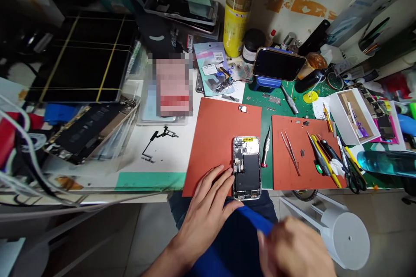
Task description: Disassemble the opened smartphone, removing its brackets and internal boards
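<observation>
An opened smartphone (247,168), its battery and inner parts bare, lies at the front edge of a red-brown mat (214,138). My left hand (211,199) rests beside it with fingers stretched out; the fingertips touch its left edge and the thumb is by its lower edge. Lower right, my right hand (295,249) is smeared by motion, its fingers curled at a stretched blue cloth (255,218), apparently my clothing. A screwdriver (266,147) lies just right of the phone. A small metal part (242,108) sits near the mat's top.
On the right mat (282,177) lie tweezers (290,151), a yellow-black tool (323,160) and scissors (355,179). A second phone (277,64) leans on a blue stand. A tall yellow can (235,30) stands behind. Flex cable (156,143) lies left; a white stool (347,240) stands below.
</observation>
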The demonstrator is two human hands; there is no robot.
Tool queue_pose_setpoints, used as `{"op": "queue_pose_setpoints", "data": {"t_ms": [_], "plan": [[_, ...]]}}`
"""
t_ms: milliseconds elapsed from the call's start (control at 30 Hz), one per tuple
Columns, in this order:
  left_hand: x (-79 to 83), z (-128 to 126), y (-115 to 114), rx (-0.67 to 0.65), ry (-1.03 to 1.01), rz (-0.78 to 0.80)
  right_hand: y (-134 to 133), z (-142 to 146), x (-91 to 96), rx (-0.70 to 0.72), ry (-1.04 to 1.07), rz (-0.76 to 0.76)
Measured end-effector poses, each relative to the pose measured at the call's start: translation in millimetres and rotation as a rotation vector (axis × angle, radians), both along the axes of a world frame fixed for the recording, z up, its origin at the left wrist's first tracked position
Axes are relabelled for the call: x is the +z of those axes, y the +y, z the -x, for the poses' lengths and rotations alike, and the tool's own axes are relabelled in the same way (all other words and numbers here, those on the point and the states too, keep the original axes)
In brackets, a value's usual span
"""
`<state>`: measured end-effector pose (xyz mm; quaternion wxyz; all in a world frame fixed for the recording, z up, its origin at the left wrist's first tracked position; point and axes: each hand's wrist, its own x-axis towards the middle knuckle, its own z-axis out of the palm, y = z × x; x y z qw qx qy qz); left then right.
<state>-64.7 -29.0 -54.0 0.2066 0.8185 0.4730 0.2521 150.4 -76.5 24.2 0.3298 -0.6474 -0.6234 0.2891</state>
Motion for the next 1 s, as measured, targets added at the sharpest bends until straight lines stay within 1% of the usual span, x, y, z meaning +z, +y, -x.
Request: {"op": "queue_pose_setpoints", "data": {"t_ms": [67, 133, 200, 267, 367, 467, 533, 600, 667, 700, 767, 833, 900, 967, 1000], "plan": [[-0.5, 0.7, 0.1, -0.016, 0.021, -0.044, 17.2, 3.7, -13.7, -0.102, 0.017, 0.052], [-2.5, 0.9, 0.3, -0.037, 0.043, -0.097, 29.5, 5.5, -27.1, -0.222, 0.077, 0.178], [-5.2, 0.7, 0.2, -0.053, 0.067, -0.140, 35.1, 5.9, -37.0, -0.293, 0.158, 0.306], [-7.2, 0.3, 0.0, -0.065, 0.095, -0.169, 35.7, 6.2, -42.3, -0.329, 0.234, 0.375], [-8.0, -1.5, -0.7, -0.074, 0.127, -0.205, 35.2, 8.7, -43.4, -0.387, 0.362, 0.392], [-6.5, -3.9, -1.9, -0.060, 0.143, -0.207, 38.8, 12.8, -41.1, -0.438, 0.480, 0.404], [-5.4, -4.3, -3.5, -0.046, 0.134, -0.185, 43.1, 14.8, -38.8, -0.408, 0.554, 0.455], [-4.7, -2.7, -6.1, -0.038, 0.091, -0.137, 47.5, 15.7, -36.2, -0.324, 0.638, 0.515], [-4.1, 0.5, -8.9, -0.004, -0.022, -0.043, 50.6, 15.7, -33.5, -0.247, 0.715, 0.555], [-3.3, 2.0, -9.7, 0.037, -0.116, 0.028, 51.5, 15.7, -32.2, -0.228, 0.752, 0.566], [0.1, 2.6, -8.0, 0.156, -0.403, 0.233, 51.5, 16.1, -29.9, -0.212, 0.815, 0.582], [7.0, -2.1, 0.0, 0.282, -0.782, 0.499, 49.2, 17.6, -28.2, -0.184, 0.863, 0.597], [16.5, -11.5, 13.2, 0.365, -1.156, 0.792, 45.2, 20.1, -27.4, -0.144, 0.896, 0.599], [25.4, -22.2, 26.6, 0.370, -1.420, 1.095, 40.6, 22.5, -27.5, -0.091, 0.893, 0.608], [28.5, -26.7, 31.7, 0.318, -1.530, 1.215, 38.5, 23.3, -27.5, -0.068, 0.854, 0.607]]}}
